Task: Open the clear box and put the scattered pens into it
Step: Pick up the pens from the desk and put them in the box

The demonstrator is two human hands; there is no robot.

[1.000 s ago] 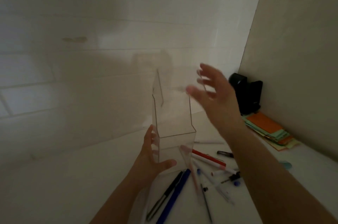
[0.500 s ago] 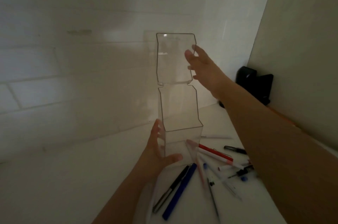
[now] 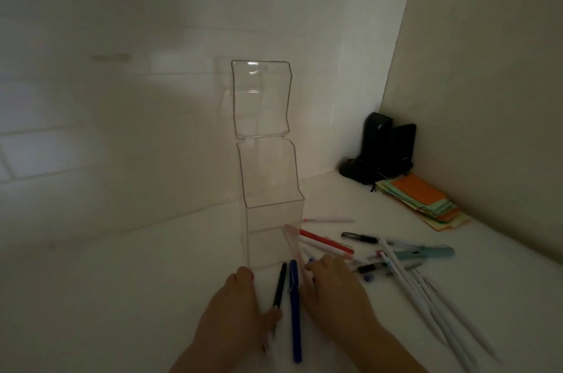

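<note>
The clear box (image 3: 274,232) stands upright on the white table, its hinged lid (image 3: 260,98) swung up and back. Nothing lies inside it. Pens are scattered to its right and front: a blue pen (image 3: 295,311), a black pen (image 3: 279,287), a red-and-white pen (image 3: 326,243), a teal pen (image 3: 426,252) and several white ones (image 3: 417,296). My left hand (image 3: 234,311) rests flat on the table below the box, beside the black pen. My right hand (image 3: 335,293) lies on the table right of the blue pen, fingertips at the pens; whether it grips one is hidden.
A stack of orange and green paper notes (image 3: 423,202) lies at the right wall. Two dark speakers (image 3: 387,144) stand in the corner behind it. White walls close the space at the back and right.
My right hand let go of the lid and came down to the pens. My left hand left the box's side and dropped to the table. The lid stays open.
</note>
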